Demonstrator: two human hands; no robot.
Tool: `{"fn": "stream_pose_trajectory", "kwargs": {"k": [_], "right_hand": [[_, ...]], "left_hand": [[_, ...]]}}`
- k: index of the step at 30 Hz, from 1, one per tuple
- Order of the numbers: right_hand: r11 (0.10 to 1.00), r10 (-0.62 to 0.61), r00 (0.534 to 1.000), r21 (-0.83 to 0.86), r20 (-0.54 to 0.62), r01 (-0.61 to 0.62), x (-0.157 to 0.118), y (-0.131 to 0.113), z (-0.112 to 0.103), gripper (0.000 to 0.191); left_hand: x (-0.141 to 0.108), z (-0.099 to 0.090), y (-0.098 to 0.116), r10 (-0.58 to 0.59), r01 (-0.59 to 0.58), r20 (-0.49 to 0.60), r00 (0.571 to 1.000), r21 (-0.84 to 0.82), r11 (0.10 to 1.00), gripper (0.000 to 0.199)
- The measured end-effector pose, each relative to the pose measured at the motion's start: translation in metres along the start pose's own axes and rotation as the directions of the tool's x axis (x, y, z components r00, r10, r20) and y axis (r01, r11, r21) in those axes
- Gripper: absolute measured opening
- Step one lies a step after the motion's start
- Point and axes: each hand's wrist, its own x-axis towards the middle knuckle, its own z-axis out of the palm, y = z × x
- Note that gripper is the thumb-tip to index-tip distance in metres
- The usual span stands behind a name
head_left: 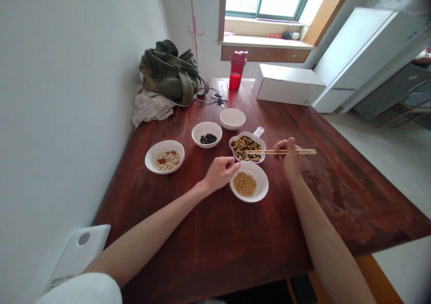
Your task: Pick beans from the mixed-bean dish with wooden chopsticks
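Note:
My right hand (288, 156) is closed around a pair of wooden chopsticks (279, 152). Their tips reach into a purple-rimmed dish with a short handle (259, 132), which contains mixed black and yellow beans (243, 147). My left hand (221, 173) is closed, its thumb and finger at the near-left rim of a white bowl (261, 191) with yellow soybeans (244, 184); the fingers also lie close to the purple-rimmed dish. Whether the chopstick tips grip a bean is too small to tell.
Left of these stand a white bowl (150, 162) of pale and reddish nuts or seeds and one (196, 138) of black beans. Behind is another white bowl (232, 119). Farther back are keys (219, 100), a green bag (168, 72), a red bottle (237, 70) and a white box (289, 84).

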Motion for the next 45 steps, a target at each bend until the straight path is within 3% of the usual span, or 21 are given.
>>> {"fn": "stream_pose_trajectory", "kwargs": {"k": [7,11,15,20,23,26,30,36,45], "right_hand": [[0.965,0.093,0.989,0.254,-0.111,-0.062,0.006,-0.004,-0.003,0.062],[0.943,0.084,0.996,0.320,0.022,-0.086,0.008,-0.013,-0.006,0.063],[0.960,0.103,0.976,0.239,0.192,-0.149,0.003,-0.022,-0.005,0.067],[0.962,0.160,0.946,0.171,0.283,-0.214,-0.001,-0.027,-0.001,0.071],[0.955,0.134,0.962,0.227,0.238,-0.189,0.002,-0.024,-0.002,0.070],[0.956,0.094,0.992,0.271,0.089,-0.115,0.006,-0.015,-0.003,0.068],[0.974,0.090,0.993,0.216,-0.070,-0.073,0.006,-0.002,-0.002,0.065],[0.999,0.030,0.999,0.038,0.029,-0.031,0.000,0.005,0.001,0.066],[0.999,-0.011,0.997,-0.041,0.072,0.014,-0.003,0.002,0.003,0.065]], "left_hand": [[0.000,0.000,-0.002,0.010,-0.010,0.007,1.000,0.003,1.000,0.047],[0.001,0.000,-0.002,-0.004,0.004,0.009,1.000,0.004,1.000,0.047],[0.000,0.000,-0.001,-0.005,0.005,0.004,1.000,-0.002,1.000,0.047],[0.000,0.000,0.000,-0.006,0.006,0.004,1.000,-0.009,1.000,0.047],[0.000,0.000,0.000,-0.005,0.005,0.004,1.000,-0.009,1.000,0.047],[0.000,0.000,-0.001,-0.004,0.004,0.008,1.000,-0.007,1.000,0.047],[0.000,0.000,-0.002,-0.002,0.002,0.009,1.000,-0.010,1.000,0.047],[0.001,0.000,-0.002,0.006,-0.006,0.006,1.000,-0.009,1.000,0.047],[0.001,0.000,-0.001,0.003,-0.003,0.005,1.000,0.003,1.000,0.047]]}}
